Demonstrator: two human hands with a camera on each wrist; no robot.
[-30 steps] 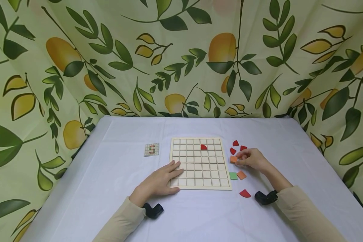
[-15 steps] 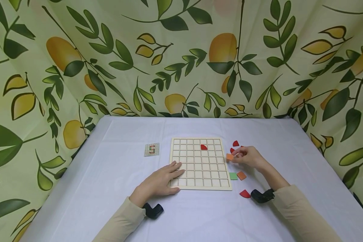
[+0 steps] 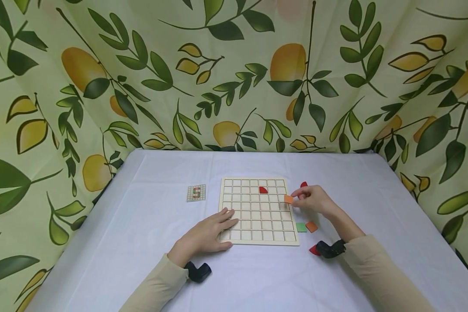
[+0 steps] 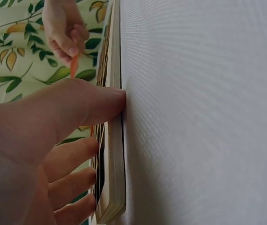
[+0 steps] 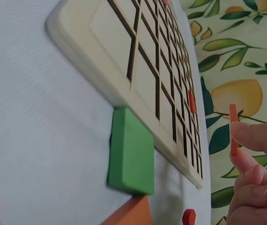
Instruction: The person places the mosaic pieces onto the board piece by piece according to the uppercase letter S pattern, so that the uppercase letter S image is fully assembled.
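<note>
Board [image 3: 255,215] lies flat on the cloth [image 3: 156,182] in the head view; we take its middle as our clock's centre. At 8 o'clock we find the left hand [image 3: 206,232] laid over the rim, fingers extended, holding nothing; we judge that it steadies the board. Between 2 and 3 o'clock the right hand [image 3: 315,200] pinches an orange tile [image 3: 288,199], seen over the rim. A red wedge [image 3: 263,190] occupies a cell at 12. Just past 9, a card [image 3: 196,193] lies apart, placed, we presume, for easy viewing. Towards 4, a green tile [image 3: 301,227] and a spare tile [image 3: 311,226], also orange, lie conveniently near the right hand.

In the left wrist view, we note the thumb against the board's near edge and fingers over its face, a pose suited to preventing sliding.

In the right wrist view, the orange tile stands edge-on between fingertips, apart from the board, other fingers curled; we judge the light pinch suits so thin a piece. The green tile abuts the board.
</note>
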